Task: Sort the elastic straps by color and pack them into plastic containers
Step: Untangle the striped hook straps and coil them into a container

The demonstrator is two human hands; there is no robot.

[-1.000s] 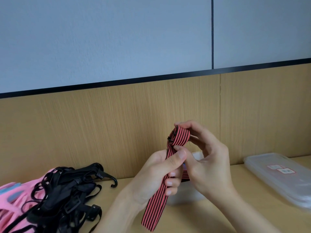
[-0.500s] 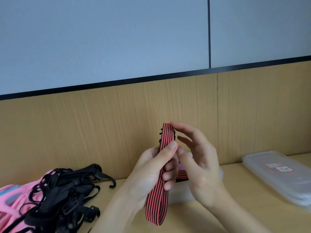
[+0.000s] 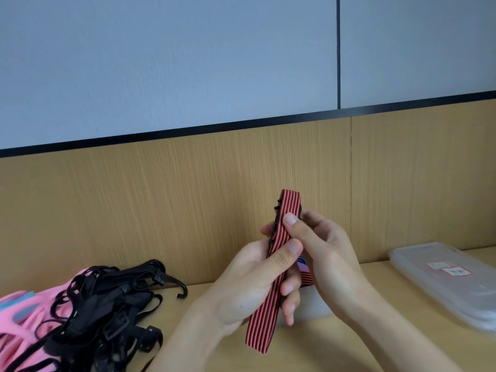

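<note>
Left hand [image 3: 249, 285] grip wraps the folded red-black strap [image 3: 279, 237]; right hand [image 3: 330, 253] grip pinches just above. Black straps [image 3: 107, 299] lie left of both grips.

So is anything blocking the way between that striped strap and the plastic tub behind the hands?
Nothing visible does. The left hand and right hand hold the striped strap just in front of the tub, which they mostly hide. A second strap seems to lie inside it.
</note>
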